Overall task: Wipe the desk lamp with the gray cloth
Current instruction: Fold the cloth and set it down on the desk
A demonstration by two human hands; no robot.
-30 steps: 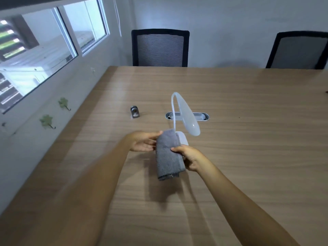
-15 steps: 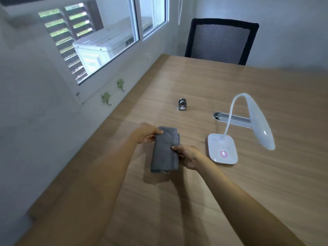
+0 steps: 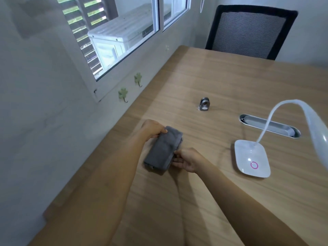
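The folded gray cloth (image 3: 162, 150) lies low on the wooden table (image 3: 204, 82), near its left edge. My left hand (image 3: 153, 129) grips the cloth's far end, and my right hand (image 3: 187, 160) pinches its near right side. The white desk lamp stands apart to the right: its square base (image 3: 251, 158) has a pink ring, its thin neck (image 3: 266, 128) arches up, and its head (image 3: 317, 134) runs off the right edge of the view.
A small metal cylinder part (image 3: 204, 104) sits beyond the cloth. A grey cable slot (image 3: 269, 125) is set into the table behind the lamp. A black mesh chair (image 3: 248, 31) stands at the far end. The wall with window and two green hooks (image 3: 123, 94) lines the left side.
The cloth, held up in front of the lamp a second ago, has come down and left onto the table, away from the lamp. The view has swung left.
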